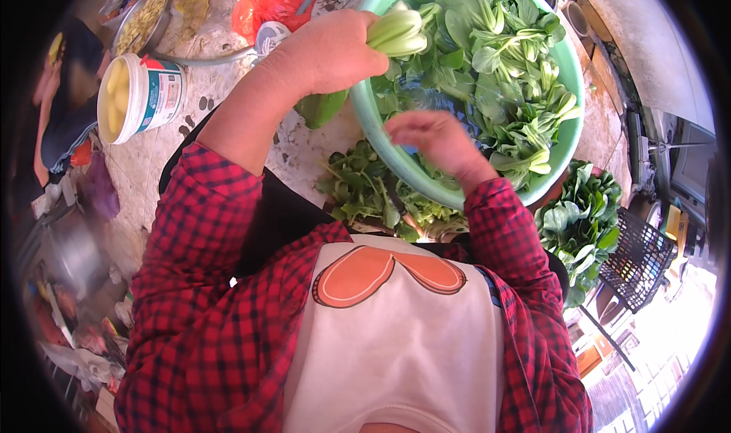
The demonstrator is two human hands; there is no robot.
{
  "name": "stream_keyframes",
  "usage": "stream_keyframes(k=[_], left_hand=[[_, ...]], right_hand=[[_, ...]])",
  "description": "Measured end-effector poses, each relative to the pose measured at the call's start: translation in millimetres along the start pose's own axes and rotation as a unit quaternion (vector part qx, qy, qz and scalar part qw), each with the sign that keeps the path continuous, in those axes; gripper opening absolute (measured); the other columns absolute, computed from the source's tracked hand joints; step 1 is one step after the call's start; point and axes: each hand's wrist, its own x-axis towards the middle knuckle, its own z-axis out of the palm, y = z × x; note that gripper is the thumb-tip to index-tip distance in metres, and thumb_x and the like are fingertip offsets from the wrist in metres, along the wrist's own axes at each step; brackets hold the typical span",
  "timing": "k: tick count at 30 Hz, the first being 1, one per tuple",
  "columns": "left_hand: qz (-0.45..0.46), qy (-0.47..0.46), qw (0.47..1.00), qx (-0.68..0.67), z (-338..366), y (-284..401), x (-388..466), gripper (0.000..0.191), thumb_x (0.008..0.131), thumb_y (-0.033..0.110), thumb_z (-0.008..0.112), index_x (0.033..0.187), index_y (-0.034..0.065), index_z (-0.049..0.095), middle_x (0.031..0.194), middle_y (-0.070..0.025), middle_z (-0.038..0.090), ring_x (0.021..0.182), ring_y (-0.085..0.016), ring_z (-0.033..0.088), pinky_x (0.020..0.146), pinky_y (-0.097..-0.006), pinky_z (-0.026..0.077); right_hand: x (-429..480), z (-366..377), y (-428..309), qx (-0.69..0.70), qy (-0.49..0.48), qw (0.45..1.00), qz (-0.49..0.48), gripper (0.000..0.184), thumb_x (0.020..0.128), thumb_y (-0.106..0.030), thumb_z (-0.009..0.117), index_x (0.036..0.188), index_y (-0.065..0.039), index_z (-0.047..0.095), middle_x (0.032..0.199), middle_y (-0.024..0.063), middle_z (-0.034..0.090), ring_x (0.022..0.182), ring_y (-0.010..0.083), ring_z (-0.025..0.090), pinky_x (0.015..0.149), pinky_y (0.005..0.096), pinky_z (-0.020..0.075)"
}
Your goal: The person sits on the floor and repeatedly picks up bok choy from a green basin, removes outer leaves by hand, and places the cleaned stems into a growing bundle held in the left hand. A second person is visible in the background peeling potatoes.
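Observation:
My left hand [337,50] is closed around a head of bok choy [397,30] at the left rim of a green plastic basin [574,110]. Its pale stem base points right over the basin, and a leaf hangs below my hand. Over the near left part of the basin is my right hand [437,145], blurred, its fingers loosely bent with nothing seen in them. Water and many bok choy heads [514,79] fill the basin. Loose green leaves [365,187] lie on the floor between the basin and my body.
Leafy greens [582,222] and a black plastic crate [639,262] are at the right. To the left stand a white bucket [165,93] of yellow pieces and a metal bowl [163,25] of slices. A hose [211,60] crosses near a red plastic bag [268,8]. Another person's hands [48,82] show far left.

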Motion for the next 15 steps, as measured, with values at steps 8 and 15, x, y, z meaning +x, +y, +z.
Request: stream_keyframes(k=[8, 15], left_hand=[[0.013, 0.054, 0.985, -0.163, 15, -12, -1, 0.039, 0.072, 0.027, 0.067, 0.097, -0.0027, 0.066, 0.077, -0.0131, 0.068, 0.072, -0.024, 0.066, 0.072, -0.0357, 0.051], [-0.007, 0.069, 0.948, -0.312, 34, -24, 4, 0.029, 0.069, 0.024, 0.07, 0.082, -0.0011, 0.066, 0.068, -0.0043, 0.062, 0.06, -0.014, 0.057, 0.06, -0.0298, 0.046]], right_hand=[[10, 20, 12, -0.064, -0.01, 0.994, 0.085, 0.027, 0.087, -0.014, 0.067, 0.11, 0.001, 0.069, 0.088, 0.0039, 0.07, 0.064, 0.0099, 0.061, 0.064, 0.025, 0.0518], [38, -42, 86, -0.397, 0.253, 0.875, 0.11, 0.033, 0.08, -0.028, 0.069, 0.103, -0.004, 0.071, 0.088, 0.0121, 0.072, 0.076, 0.0228, 0.068, 0.073, 0.0332, 0.053]])
